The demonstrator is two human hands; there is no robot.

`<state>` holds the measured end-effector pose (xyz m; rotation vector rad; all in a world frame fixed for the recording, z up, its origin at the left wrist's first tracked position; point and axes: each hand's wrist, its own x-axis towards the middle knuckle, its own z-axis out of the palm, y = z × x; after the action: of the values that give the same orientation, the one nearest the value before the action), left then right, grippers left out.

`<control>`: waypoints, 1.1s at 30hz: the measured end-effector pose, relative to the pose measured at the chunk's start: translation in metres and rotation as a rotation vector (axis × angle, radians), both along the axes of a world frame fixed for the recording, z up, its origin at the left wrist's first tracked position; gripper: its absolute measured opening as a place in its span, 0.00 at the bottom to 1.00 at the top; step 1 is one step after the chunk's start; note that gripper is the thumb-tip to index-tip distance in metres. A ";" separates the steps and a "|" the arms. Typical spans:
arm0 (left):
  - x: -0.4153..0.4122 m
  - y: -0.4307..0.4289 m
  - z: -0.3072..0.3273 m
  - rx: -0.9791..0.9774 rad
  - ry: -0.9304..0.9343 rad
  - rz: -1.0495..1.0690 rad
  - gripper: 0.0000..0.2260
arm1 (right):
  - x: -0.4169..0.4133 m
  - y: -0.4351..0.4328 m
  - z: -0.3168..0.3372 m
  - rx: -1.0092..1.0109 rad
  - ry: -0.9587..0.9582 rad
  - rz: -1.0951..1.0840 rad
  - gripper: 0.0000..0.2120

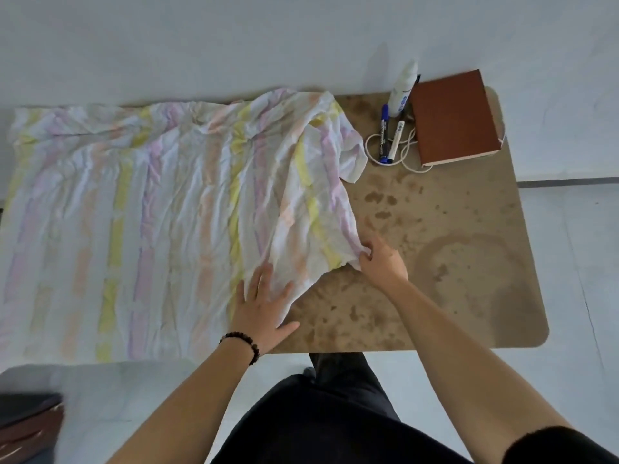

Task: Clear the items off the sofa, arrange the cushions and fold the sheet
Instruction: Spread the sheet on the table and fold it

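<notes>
A crumpled white sheet [174, 209] with pastel yellow, pink and purple stripes lies spread over the left and middle of a low brown table [452, 236]. Its right part is folded back over itself, with a loose corner near the pens. My left hand [264, 306], with a bead bracelet on the wrist, presses flat on the sheet's near right edge, fingers spread. My right hand [378, 259] pinches the sheet's right corner against the tabletop.
At the table's far right corner lie a brown book [454, 117], a white bottle [403, 88], two marker pens [390, 137] and a looped white cord [407, 155]. The tabletop is stained. A dark brown object [26, 426] sits on the pale floor at lower left.
</notes>
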<state>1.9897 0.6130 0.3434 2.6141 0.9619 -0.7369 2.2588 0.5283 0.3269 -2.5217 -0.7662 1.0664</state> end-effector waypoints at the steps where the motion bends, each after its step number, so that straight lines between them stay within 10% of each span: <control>1: 0.000 -0.007 0.001 -0.009 -0.009 -0.014 0.31 | 0.000 -0.018 0.001 -0.013 0.024 -0.038 0.13; 10: -0.032 -0.079 -0.010 0.063 -0.330 0.176 0.05 | -0.032 -0.161 0.011 -0.157 0.086 -0.134 0.09; 17: -0.070 -0.146 -0.018 0.007 -0.334 0.170 0.09 | -0.067 -0.227 0.023 -0.243 0.123 -0.058 0.02; 27: -0.061 -0.130 -0.013 0.066 -0.307 0.293 0.25 | -0.056 -0.209 0.022 -0.105 -0.009 -0.027 0.26; 33: -0.040 -0.094 -0.033 -0.046 -0.046 0.303 0.28 | -0.058 -0.163 0.004 -0.022 -0.279 0.386 0.26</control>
<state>1.9495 0.5186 0.3103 2.3602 1.2727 -0.6112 2.2010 0.3656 0.3313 -2.6385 -1.3683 0.8351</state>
